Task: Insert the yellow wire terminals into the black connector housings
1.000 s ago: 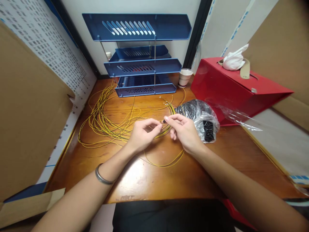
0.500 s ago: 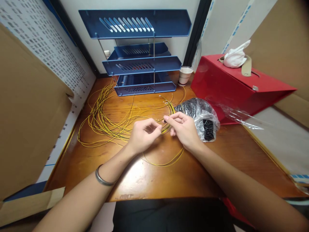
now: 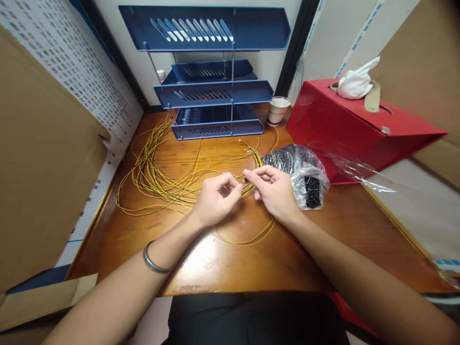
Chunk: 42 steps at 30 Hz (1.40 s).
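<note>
My left hand [image 3: 218,199] is closed in a pinch over the middle of the table, thumb against forefinger, on a thin yellow-and-black wire. Facing it, my right hand [image 3: 275,189] pinches a small black piece [image 3: 246,180] between thumb and forefinger, too small to make out in detail. The fingertips of both hands are close but apart. A loose coil of yellow and black wires [image 3: 154,179] spreads to the left. Behind my hands lies a bundle of wire ends [image 3: 253,155] with pale tips, partly covered by my right hand.
A clear plastic bag [image 3: 300,170] of black pieces lies right of my right hand. Behind it stand a red tissue box [image 3: 323,124] and a paper cup [image 3: 278,111]. A blue tiered tray rack [image 3: 215,129] is at the back. Cardboard [image 3: 43,167] walls the left side.
The view has shifted slightly. Both hands keep their pinches and nearly the same places; nothing has visibly been taken or let go.
</note>
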{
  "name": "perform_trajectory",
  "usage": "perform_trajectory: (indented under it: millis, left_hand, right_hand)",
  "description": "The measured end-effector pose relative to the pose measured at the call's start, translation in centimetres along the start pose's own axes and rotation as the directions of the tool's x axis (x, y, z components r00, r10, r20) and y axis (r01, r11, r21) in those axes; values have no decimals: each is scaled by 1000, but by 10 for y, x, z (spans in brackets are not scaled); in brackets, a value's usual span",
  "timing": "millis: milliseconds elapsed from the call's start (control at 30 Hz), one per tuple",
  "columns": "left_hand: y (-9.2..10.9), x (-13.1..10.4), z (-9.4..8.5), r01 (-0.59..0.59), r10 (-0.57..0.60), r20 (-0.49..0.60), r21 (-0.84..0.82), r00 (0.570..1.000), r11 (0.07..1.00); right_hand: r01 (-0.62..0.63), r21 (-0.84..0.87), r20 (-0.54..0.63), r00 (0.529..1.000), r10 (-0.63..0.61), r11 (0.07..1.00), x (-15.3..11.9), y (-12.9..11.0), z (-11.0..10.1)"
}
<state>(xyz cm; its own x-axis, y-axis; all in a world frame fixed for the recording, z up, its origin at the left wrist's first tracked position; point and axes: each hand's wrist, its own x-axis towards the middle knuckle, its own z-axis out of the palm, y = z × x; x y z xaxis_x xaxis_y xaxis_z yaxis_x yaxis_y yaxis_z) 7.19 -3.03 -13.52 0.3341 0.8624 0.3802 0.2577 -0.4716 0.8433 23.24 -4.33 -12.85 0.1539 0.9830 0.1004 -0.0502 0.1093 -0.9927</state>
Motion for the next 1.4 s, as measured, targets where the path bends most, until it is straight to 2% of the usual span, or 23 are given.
perform_trajectory:
  millis: [367,900,1167,1400]
  left_hand:
    - [1,-1,0,9,-9,-1,5,1000,1000]
    - [1,0,-1,14,-14,-5,-4,1000,1000]
    - [2,0,-2,31,-33,-58,-32,998,999]
    - [-1,0,-2,76,-81,-61,-83,995,994]
  right_hand:
    - [25,-62,30,999,-23,998,-4,-1,2]
    - [62,-24,24,998,-61,998,-8,1,6]
    - [74,22,117,990,-76,997,-9,3,0]
    - [74,-7,88,993,-73,997,-6,1,0]
